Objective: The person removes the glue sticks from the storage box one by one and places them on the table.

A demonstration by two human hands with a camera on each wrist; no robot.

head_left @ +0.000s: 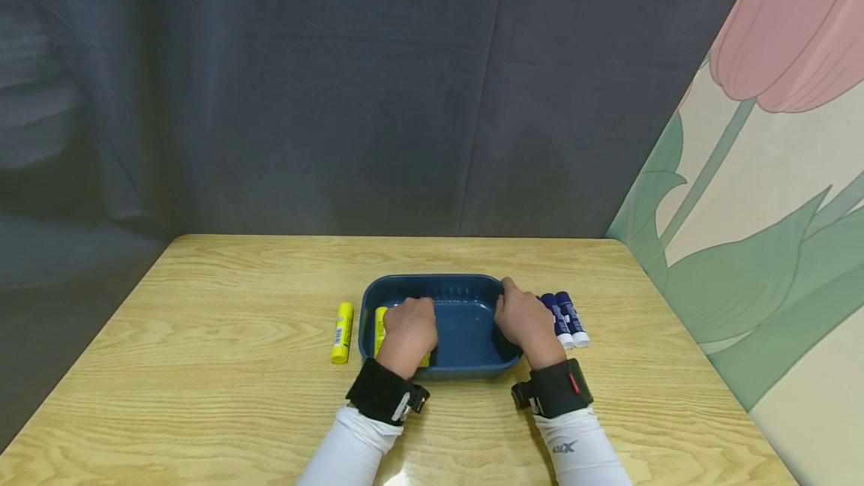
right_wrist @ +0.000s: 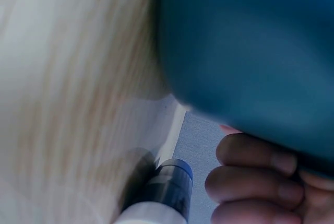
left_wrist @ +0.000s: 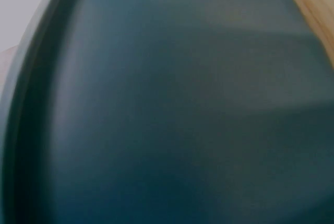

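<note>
A dark blue plastic bin [head_left: 466, 373] stands mid-table. My left hand [head_left: 410, 327] reaches down inside its left part, fingers curled over a yellow glue stick [head_left: 425, 360] whose end shows below the hand; the fingertips are hidden. Left of that hand, another yellow glue stick [head_left: 380, 328] lies in the bin. My right hand [head_left: 528, 321] grips the bin's right rim; its curled fingers [right_wrist: 250, 182] lie against the outer wall in the right wrist view. The left wrist view holds mostly the bin's wall [left_wrist: 182, 104].
One yellow glue stick [head_left: 342, 332] lies on the wooden table [head_left: 202, 351], left of the bin. Dark blue glue sticks [head_left: 572, 319] with white caps lie side by side right of it, partly behind my right hand. A dark curtain [head_left: 378, 96] hangs beyond the table.
</note>
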